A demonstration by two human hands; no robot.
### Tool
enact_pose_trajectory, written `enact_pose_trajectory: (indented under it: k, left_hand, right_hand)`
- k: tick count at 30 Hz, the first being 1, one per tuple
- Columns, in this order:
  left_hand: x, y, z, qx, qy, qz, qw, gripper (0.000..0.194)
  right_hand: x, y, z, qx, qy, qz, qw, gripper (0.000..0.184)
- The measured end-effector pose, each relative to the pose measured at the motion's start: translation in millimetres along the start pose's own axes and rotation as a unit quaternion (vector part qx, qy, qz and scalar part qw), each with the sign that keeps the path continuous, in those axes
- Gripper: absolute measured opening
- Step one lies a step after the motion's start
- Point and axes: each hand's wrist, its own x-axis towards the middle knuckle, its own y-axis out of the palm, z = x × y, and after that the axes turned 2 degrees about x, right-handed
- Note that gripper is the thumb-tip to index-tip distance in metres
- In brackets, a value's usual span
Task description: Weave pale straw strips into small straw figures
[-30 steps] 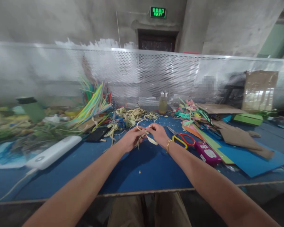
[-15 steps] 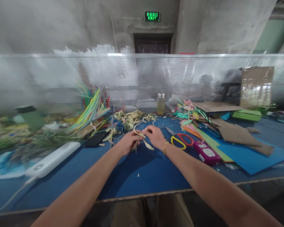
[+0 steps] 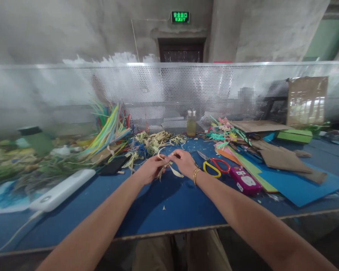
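A few pale dried husk strips are pinched between my two hands over the blue table, and their loose ends stick out above and below the fingers. My left hand is closed around the strips from the left. My right hand, with a gold bracelet at the wrist, has thumb and forefinger pressed on the same strips, touching the left fingertips. Beyond the hands lies a heap of similar pale husk strips. Scissors with red and yellow handles rest just right of my right hand.
A purple box, blue paper and brown cardboard lie at right. A glass bottle stands at the back. On the left are a white power strip, a black phone-like slab, coloured stems and a green bottle.
The right fingers have shifted slightly left, closer against the left fingertips. The strips stay in both hands, and the whole view has moved a little.
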Motion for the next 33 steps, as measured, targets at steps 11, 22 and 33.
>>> enact_pose_trajectory:
  k: [11, 22, 33]
  left_hand:
    - [2.7, -5.8, 0.1, 0.035, -0.032, -0.011, 0.999, 0.036]
    - [3.7, -10.0, -1.4, 0.117, 0.002, -0.022, 0.993, 0.034]
    - [8.9, -11.3, 2.5, 0.071, 0.055, -0.09, 0.992, 0.031]
  right_hand:
    - [0.7, -1.7, -0.3, -0.03, -0.022, 0.01, 0.999, 0.02]
    - [-0.2, -1.6, -0.5, -0.032, -0.032, 0.011, 0.999, 0.02]
    - [-2.4, -0.6, -1.0, -0.001, 0.01, 0.031, 0.999, 0.015]
